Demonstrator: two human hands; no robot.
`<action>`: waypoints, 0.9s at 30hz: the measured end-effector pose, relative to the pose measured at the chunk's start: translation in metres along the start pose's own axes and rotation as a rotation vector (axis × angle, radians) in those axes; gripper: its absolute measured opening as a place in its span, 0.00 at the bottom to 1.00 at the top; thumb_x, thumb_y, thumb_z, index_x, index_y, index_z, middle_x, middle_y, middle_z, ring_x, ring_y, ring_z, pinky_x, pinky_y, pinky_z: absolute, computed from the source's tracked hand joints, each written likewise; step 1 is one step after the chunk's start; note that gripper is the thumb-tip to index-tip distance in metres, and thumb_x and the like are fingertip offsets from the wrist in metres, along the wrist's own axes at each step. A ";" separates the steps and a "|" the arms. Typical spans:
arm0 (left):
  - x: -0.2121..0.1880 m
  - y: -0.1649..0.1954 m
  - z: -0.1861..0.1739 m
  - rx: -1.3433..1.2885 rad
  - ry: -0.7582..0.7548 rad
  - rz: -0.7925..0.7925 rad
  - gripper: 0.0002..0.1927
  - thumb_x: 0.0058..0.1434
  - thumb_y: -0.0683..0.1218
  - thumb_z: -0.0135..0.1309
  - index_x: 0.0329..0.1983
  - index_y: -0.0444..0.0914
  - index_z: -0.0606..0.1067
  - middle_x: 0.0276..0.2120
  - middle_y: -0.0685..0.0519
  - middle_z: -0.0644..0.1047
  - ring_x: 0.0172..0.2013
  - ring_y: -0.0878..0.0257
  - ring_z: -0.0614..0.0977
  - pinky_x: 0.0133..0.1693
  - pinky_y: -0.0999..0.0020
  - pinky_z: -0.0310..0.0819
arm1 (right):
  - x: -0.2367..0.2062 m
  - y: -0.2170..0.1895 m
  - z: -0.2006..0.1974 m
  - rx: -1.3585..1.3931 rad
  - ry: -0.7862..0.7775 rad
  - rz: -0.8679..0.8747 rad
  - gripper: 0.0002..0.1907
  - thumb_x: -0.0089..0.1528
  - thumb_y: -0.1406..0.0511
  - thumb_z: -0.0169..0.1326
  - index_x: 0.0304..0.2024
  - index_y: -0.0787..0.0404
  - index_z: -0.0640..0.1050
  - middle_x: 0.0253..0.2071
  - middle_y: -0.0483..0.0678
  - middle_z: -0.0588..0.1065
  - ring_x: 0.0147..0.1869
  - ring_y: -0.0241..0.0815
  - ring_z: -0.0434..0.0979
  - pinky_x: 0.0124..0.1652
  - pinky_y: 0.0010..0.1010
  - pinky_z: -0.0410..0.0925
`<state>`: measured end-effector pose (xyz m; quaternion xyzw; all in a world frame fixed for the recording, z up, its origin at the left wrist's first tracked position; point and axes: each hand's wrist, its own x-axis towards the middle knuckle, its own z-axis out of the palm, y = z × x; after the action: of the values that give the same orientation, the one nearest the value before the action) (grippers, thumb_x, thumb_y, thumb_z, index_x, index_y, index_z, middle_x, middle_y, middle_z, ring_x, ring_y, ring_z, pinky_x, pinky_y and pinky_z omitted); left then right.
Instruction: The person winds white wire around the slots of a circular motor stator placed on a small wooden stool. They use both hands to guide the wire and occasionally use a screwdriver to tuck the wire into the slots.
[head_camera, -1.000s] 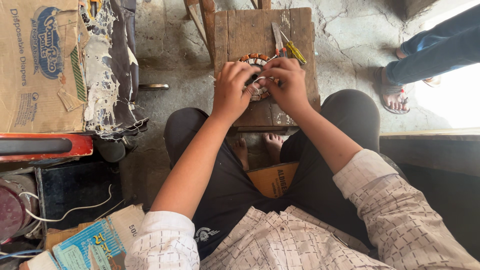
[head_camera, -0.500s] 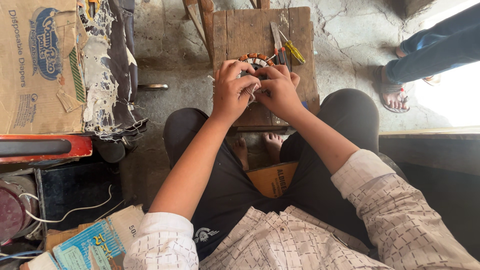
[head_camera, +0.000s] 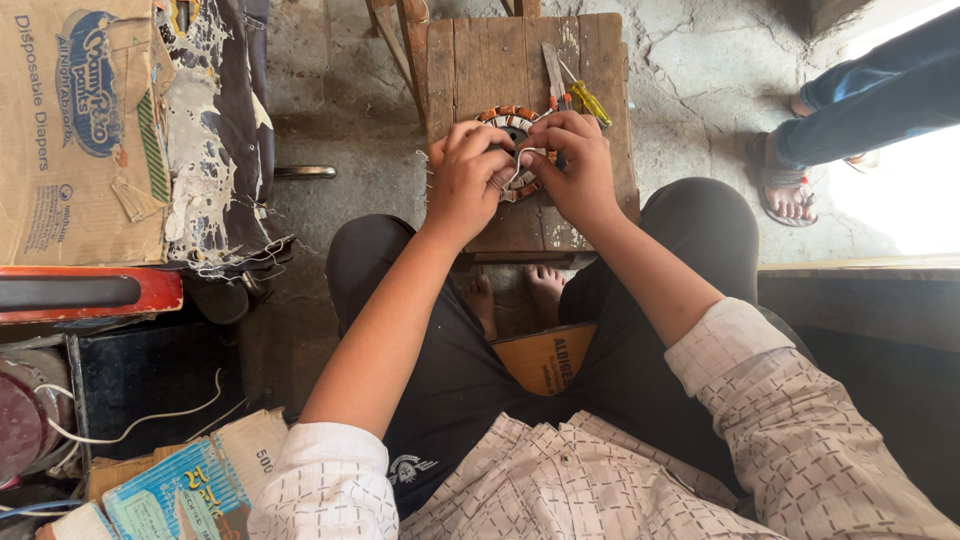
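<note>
Both hands, left hand (head_camera: 468, 180) and right hand (head_camera: 575, 165), apparently pinch the ring-shaped wound coil (head_camera: 512, 122); tan printed carton (head_camera: 70, 130) far left.

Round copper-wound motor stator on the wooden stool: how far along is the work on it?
Done: the round copper-wound motor stator shows orange coils around its visible rim. In hand: left hand and right hand grip it, a pale strip looped between them. Left: unclear; hands cover the near side. The yellow-handled screwdriver lies unused on the wooden stool.
</note>
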<state>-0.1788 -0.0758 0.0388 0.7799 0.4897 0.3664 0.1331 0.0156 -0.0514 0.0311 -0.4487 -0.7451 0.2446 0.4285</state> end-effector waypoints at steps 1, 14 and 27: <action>0.000 -0.001 -0.001 -0.013 0.021 -0.007 0.05 0.62 0.46 0.60 0.35 0.39 0.80 0.48 0.58 0.78 0.58 0.54 0.72 0.57 0.54 0.57 | 0.000 -0.001 0.000 0.000 -0.003 0.001 0.09 0.57 0.67 0.68 0.40 0.57 0.85 0.49 0.44 0.77 0.56 0.48 0.73 0.54 0.39 0.66; 0.001 0.004 -0.003 -0.125 0.108 -0.007 0.07 0.67 0.47 0.56 0.34 0.41 0.78 0.47 0.58 0.77 0.58 0.55 0.73 0.59 0.55 0.58 | -0.011 -0.006 0.010 -0.247 -0.183 -0.071 0.09 0.50 0.63 0.68 0.34 0.52 0.85 0.52 0.39 0.77 0.58 0.47 0.68 0.53 0.46 0.57; -0.001 -0.001 0.005 -0.005 0.020 -0.021 0.05 0.63 0.46 0.58 0.36 0.40 0.80 0.48 0.59 0.78 0.59 0.56 0.72 0.58 0.52 0.53 | 0.001 0.000 -0.002 -0.040 -0.031 0.050 0.09 0.60 0.64 0.66 0.43 0.54 0.84 0.51 0.42 0.76 0.59 0.48 0.71 0.55 0.42 0.64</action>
<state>-0.1767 -0.0758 0.0344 0.7707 0.4982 0.3739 0.1341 0.0169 -0.0508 0.0321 -0.4719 -0.7448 0.2474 0.4018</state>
